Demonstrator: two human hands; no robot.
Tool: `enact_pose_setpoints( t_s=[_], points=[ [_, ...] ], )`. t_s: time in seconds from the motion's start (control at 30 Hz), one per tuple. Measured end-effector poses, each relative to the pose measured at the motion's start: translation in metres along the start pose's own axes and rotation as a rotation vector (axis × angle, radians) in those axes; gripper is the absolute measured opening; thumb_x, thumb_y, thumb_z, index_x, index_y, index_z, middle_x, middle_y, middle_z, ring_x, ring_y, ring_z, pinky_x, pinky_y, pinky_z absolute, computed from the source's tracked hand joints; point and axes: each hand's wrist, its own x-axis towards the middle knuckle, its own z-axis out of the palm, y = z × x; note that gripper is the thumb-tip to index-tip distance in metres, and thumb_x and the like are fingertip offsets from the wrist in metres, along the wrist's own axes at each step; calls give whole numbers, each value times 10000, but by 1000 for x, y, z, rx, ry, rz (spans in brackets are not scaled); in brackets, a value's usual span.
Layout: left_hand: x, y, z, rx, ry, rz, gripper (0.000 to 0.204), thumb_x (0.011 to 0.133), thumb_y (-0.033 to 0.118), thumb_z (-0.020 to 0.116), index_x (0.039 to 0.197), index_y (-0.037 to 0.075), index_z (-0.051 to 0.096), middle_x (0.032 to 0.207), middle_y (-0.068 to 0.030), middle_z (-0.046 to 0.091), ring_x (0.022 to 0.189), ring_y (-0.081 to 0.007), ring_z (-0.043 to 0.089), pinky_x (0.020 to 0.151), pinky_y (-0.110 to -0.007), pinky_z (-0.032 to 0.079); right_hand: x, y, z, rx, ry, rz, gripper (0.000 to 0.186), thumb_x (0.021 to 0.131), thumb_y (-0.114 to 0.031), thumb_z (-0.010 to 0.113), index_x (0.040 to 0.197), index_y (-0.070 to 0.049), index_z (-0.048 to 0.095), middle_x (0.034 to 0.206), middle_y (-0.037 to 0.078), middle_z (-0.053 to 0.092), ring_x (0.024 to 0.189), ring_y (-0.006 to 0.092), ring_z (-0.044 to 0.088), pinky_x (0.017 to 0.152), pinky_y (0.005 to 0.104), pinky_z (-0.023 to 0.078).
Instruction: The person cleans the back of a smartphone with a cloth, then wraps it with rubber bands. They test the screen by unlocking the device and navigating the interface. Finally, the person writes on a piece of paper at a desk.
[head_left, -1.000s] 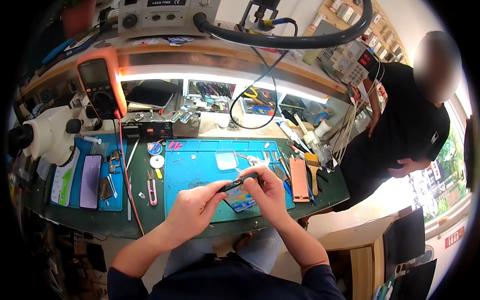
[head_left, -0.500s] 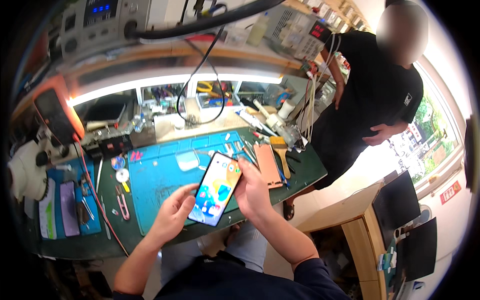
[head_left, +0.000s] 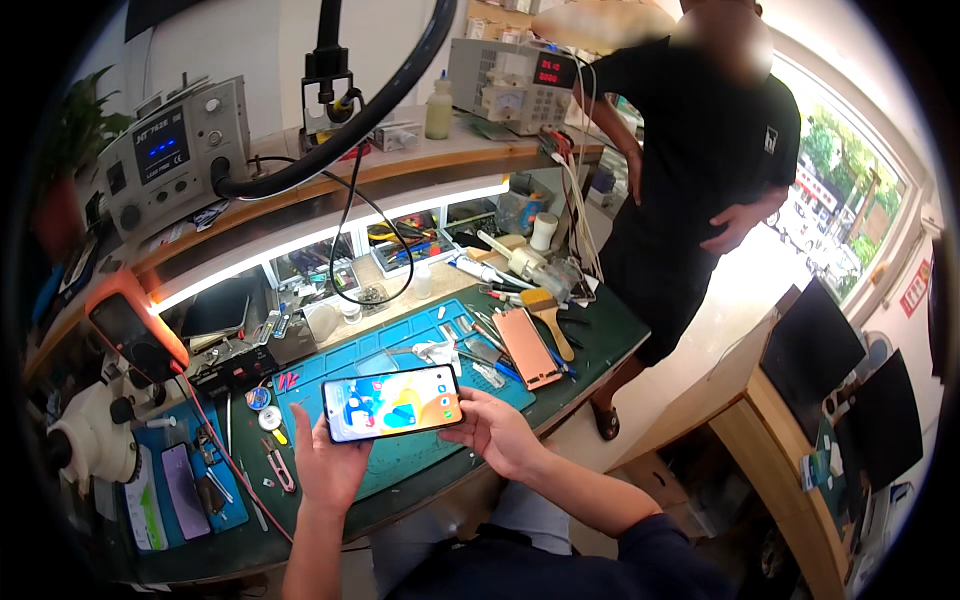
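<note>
A lit smartphone (head_left: 393, 404) with colourful app icons lies sideways between my hands, above the blue work mat (head_left: 405, 466). My right hand (head_left: 498, 432) grips its right end, fingers reaching round the lower corner. At the left end, my left hand (head_left: 334, 468) supports the phone from below, its thumb standing up beside the edge and its other fingers hidden behind. Past the phone's top edge, a crumpled white wipe (head_left: 437, 353) rests on the mat. A copper-coloured flat panel (head_left: 528, 346) and a wooden-handled brush (head_left: 549, 322) lie to the right.
A white microscope (head_left: 95, 440), an orange-cased multimeter (head_left: 137, 325) and a purple phone (head_left: 185, 492) occupy the bench's left. Overhead hangs a thick black cable (head_left: 345, 140). On the shelf sits a power supply (head_left: 515, 85). Another person (head_left: 690, 170) stands beyond the bench's right end.
The phone has turned from a slanted upright position to sideways. My left hand, apart from it or barely touching before, now supports its left end. The view has shifted, showing more of the shelf.
</note>
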Motion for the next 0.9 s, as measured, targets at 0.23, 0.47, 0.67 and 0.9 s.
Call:
enact_pose_setpoints(
  t_s=[0.23, 0.47, 0.67, 0.9],
  points=[
    [-4, -18, 18, -74, -112, 143, 871, 944, 710, 418, 1500, 42, 354, 1517, -153, 425, 1376, -327, 417, 1161, -479, 295, -24, 25, 22, -10, -240, 104, 596, 991, -112, 595, 1502, -53, 294, 1385, 112, 548, 1235, 211, 581, 1003, 399, 530],
    [-11, -42, 17, -36, -91, 31, 864, 931, 750, 369, 1541, 142, 290, 1510, -136, 442, 1225, -332, 561, 1006, -543, 465, -33, 39, 16, -287, -450, 280, 421, 985, -208, 643, 1338, -38, 488, 1236, 78, 649, 1024, 159, 673, 876, 309, 553],
    [-11, -36, 10, -89, -32, -42, 783, 971, 702, 315, 1512, 137, 345, 1467, -161, 490, 1166, -350, 593, 937, -550, 490, -29, 40, 5, -308, -464, 283, 443, 1033, -378, 543, 1332, -53, 515, 1138, 36, 650, 994, 113, 658, 813, 274, 545],
    [-11, -40, 20, -121, 25, -68, 735, 995, 674, 243, 1505, 157, 356, 1447, -135, 513, 1111, -337, 611, 901, -555, 502, -27, 45, -8, -326, -406, 232, 394, 1013, -394, 583, 1241, -74, 613, 983, -15, 668, 897, 63, 641, 771, 220, 519]
  ],
)
